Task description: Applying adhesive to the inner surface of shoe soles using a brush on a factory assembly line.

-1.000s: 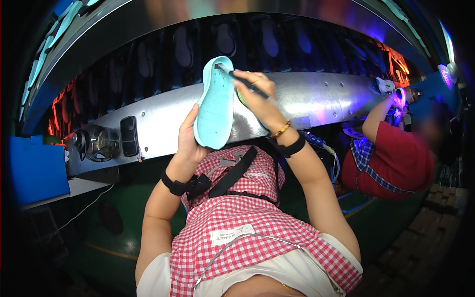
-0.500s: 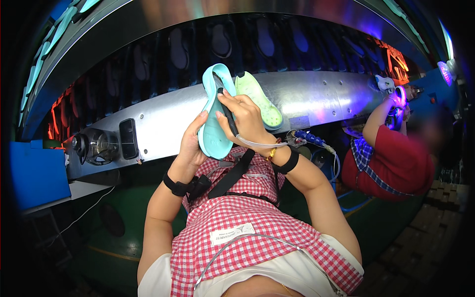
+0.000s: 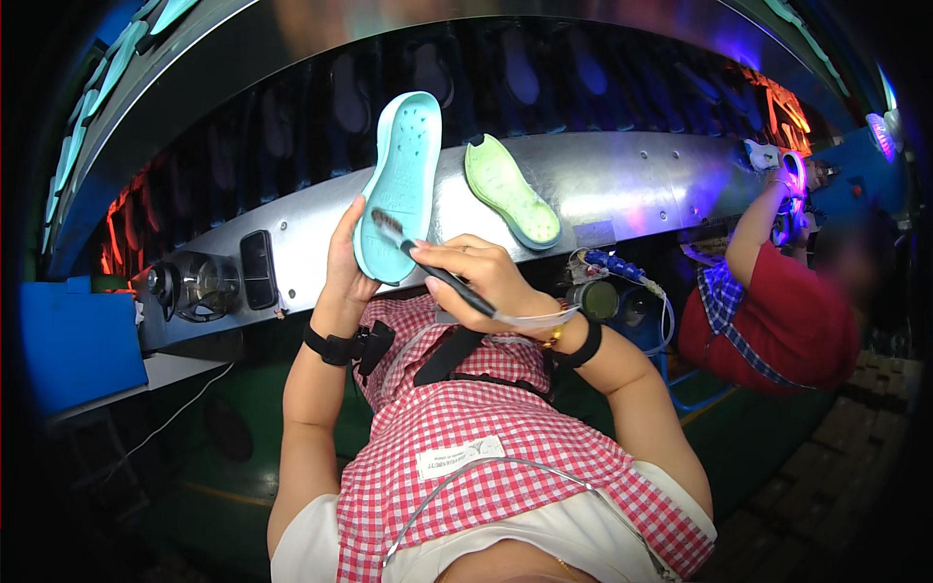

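Above the checked apron, the left hand (image 3: 345, 267) clasps a pale blue shoe sole (image 3: 400, 185) rising toward twelve o'clock, while the right hand (image 3: 476, 277) pinches a brush (image 3: 428, 264) against it.

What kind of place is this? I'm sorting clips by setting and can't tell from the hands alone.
Probably a shoe factory line. The left hand holds a light blue shoe sole, the right hand brushes it, and a green sole lies on a long metal conveyor housing.
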Motion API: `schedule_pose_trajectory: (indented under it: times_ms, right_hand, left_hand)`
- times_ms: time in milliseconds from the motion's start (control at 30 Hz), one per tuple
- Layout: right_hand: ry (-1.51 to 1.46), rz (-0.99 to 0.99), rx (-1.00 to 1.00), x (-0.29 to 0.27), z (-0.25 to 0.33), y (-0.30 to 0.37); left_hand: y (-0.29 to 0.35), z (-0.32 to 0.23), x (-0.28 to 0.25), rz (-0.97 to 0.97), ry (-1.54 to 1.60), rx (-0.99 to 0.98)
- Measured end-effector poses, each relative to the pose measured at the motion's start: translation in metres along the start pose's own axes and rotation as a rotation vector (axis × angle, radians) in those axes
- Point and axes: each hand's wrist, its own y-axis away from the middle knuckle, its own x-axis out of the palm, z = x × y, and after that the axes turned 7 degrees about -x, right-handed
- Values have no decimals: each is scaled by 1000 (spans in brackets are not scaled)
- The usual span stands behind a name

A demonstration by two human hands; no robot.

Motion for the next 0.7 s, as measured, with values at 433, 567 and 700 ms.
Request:
schedule_pose_trajectory:
  times_ms: [433,567,700]
  right_hand:
    - [-992,-425,460,-55,-20,-7]
    - [-1068,-444,495,-43,-19,-3]
    - [-859,-331,424,-16,-5,5]
  left_hand:
    - [22,5,18,127,219,-111]
    - [22,7,21,157,299,-152]
    - [17,11,21,171,388,-124]
